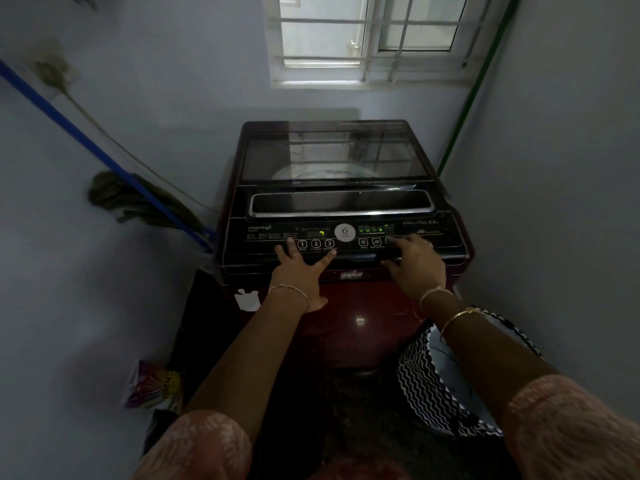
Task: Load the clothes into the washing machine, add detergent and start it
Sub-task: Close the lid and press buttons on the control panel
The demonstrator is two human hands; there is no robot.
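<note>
A dark red top-loading washing machine (360,317) stands against the back wall with its glass lid (332,157) down. Its black control panel (266,233) shows lit green displays and numbered buttons. My left hand (299,271) lies flat on the panel's front, fingers spread, with the thumb tip at the Start/Pause button (329,244). My right hand (415,259) rests on the right side of the panel, fingertips on a button there. Neither hand holds anything. The drum's contents cannot be made out through the lid.
A black-and-white zigzag laundry basket (422,386) stands on the floor at the right of the machine. A colourful detergent packet (152,386) leans at the lower left. A blue-handled mop (135,195) rests against the left wall. A barred window (367,39) is above.
</note>
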